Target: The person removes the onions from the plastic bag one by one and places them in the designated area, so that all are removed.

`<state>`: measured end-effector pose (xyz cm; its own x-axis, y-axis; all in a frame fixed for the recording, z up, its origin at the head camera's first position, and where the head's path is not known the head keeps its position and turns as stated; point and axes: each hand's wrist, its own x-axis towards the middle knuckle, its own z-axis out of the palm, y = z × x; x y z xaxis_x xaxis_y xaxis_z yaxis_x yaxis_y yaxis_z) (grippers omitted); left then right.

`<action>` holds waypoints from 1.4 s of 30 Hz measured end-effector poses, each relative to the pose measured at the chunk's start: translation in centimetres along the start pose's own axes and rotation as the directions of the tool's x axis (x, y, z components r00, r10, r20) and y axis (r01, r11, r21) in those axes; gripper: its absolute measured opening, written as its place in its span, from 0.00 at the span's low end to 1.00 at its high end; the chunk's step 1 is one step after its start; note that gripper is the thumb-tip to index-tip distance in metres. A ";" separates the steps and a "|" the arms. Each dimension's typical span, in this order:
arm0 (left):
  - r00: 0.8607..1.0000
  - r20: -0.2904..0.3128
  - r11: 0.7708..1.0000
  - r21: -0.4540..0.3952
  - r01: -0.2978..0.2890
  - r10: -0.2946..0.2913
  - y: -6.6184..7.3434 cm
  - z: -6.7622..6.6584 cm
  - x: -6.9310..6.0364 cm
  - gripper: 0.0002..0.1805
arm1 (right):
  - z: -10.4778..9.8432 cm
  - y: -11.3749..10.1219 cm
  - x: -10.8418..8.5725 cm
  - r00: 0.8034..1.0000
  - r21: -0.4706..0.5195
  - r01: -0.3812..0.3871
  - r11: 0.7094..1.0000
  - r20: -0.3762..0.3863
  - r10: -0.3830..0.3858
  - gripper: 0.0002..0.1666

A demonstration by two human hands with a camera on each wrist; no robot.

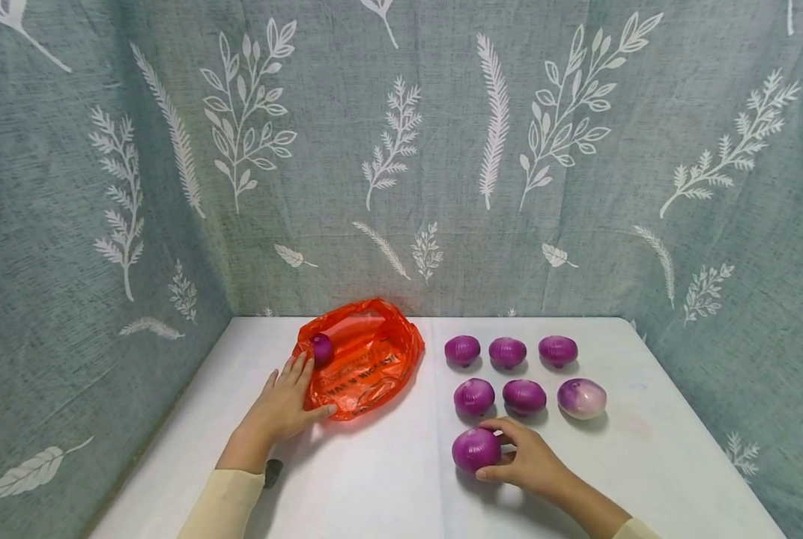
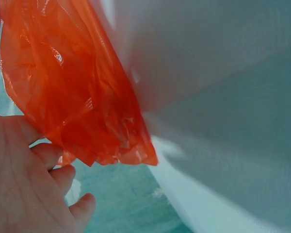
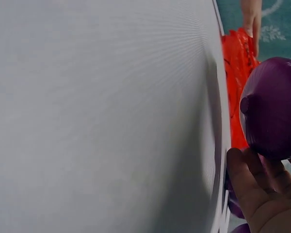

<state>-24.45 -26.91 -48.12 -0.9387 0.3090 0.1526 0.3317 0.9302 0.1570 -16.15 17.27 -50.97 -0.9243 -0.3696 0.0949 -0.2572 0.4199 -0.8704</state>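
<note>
Between the fingers and thumb of my right hand [image 1: 526,460] is a purple onion [image 1: 476,450], held just in front of the other onions. The right wrist view shows this onion [image 3: 274,109] up close, its stubby end facing the camera. My left hand [image 1: 282,404] touches the near left edge of an orange-red plastic bag [image 1: 368,378], its fingers spread and fairly straight. One onion [image 1: 321,350] lies inside the open bag at its left. In the left wrist view the fingers lie against crinkled bag plastic [image 2: 72,92].
Several purple onions stand in two rows at right, among them a back-row onion [image 1: 507,352] and a paler, whitish one [image 1: 582,398]. All rest on a white table [image 1: 374,479]. Leaf-patterned grey-green cloth [image 1: 442,150] encloses the back and sides.
</note>
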 end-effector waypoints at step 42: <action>1.000 -0.013 1.000 -0.009 -0.010 0.010 -0.1 0.0 0.4 0.60 | -0.8 0.3 -1.7 0.997 -0.027 -0.019 0.999 0.073 0.021 0.43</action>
<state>-24.82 -26.89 -48.12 -0.9342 0.3153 0.1666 0.3417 0.9253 0.1646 -14.86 18.74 -51.02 -0.9065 -0.4203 0.0408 -0.2468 0.4489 -0.8589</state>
